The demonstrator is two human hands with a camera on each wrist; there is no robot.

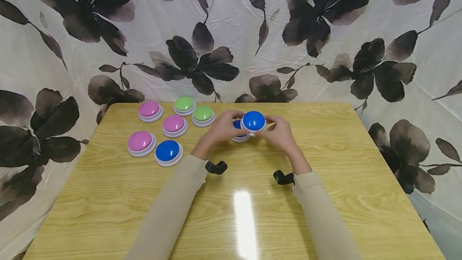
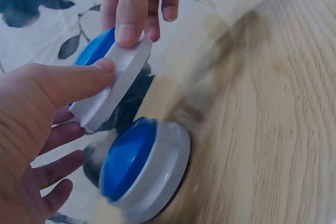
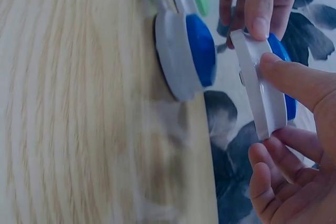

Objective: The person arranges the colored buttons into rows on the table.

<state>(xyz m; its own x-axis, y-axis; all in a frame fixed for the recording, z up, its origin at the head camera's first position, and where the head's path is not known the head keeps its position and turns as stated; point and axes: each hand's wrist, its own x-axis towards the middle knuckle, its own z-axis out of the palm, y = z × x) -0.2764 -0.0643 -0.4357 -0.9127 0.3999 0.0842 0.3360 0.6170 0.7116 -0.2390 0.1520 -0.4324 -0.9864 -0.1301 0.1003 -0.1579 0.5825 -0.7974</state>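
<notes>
A person's left hand (image 1: 229, 125) and right hand (image 1: 282, 133) together pinch a raised blue button (image 1: 253, 121) by its white rim, one from the left, one from the right, above the far middle of a wooden table (image 1: 325, 163). Just below it, a second blue button (image 2: 144, 169) rests on the tabletop. Farther left sit two green buttons (image 1: 203, 114), three pink buttons (image 1: 173, 124) and, nearest, a third blue button (image 1: 167, 151).

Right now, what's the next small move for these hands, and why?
Probably lower the held blue-domed button onto the wood-grain table beside the nearest blue-domed button: the left hand and right hand pinch it in mid-air, and the wrist views show it apart from that standing one.
</notes>
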